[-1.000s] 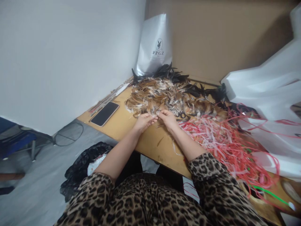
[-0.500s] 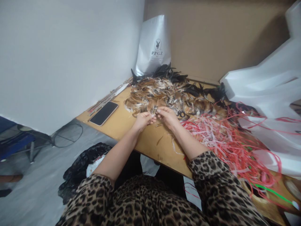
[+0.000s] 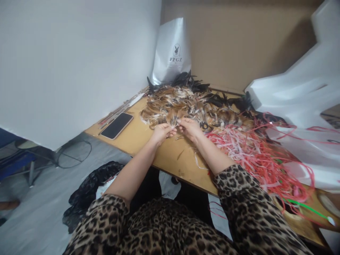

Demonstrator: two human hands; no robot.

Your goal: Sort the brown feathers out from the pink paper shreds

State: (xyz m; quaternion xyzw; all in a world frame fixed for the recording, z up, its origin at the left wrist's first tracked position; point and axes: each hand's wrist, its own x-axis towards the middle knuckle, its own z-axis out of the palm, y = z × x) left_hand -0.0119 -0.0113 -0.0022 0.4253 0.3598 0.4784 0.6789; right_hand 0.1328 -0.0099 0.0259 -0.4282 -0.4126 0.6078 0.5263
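Observation:
My left hand (image 3: 163,133) is closed in a pinch, its fingertips at the base of a small tuft of brown feathers (image 3: 174,117). Close beside it, my right hand (image 3: 190,128) pinches the same tuft from the other side; the exact grip is too small to make out. Directly beyond both hands spreads a large pile of brown and white feathers (image 3: 170,99), with black feathers (image 3: 190,82) along its back. A pair of black-handled scissors (image 3: 204,125) lies just right of my right hand, partly among the feathers.
A phone (image 3: 117,125) lies at the left on the wooden table (image 3: 143,147). Red and pink ribbon strips (image 3: 247,152) are heaped at the right, near white foam-like pieces (image 3: 287,92). At the back stands a silver-white bag (image 3: 171,46). A black plastic bag (image 3: 87,194) is on the floor.
The camera view has shifted slightly. My hands stay together at the feather tuft, with only a slight movement of the fingers.

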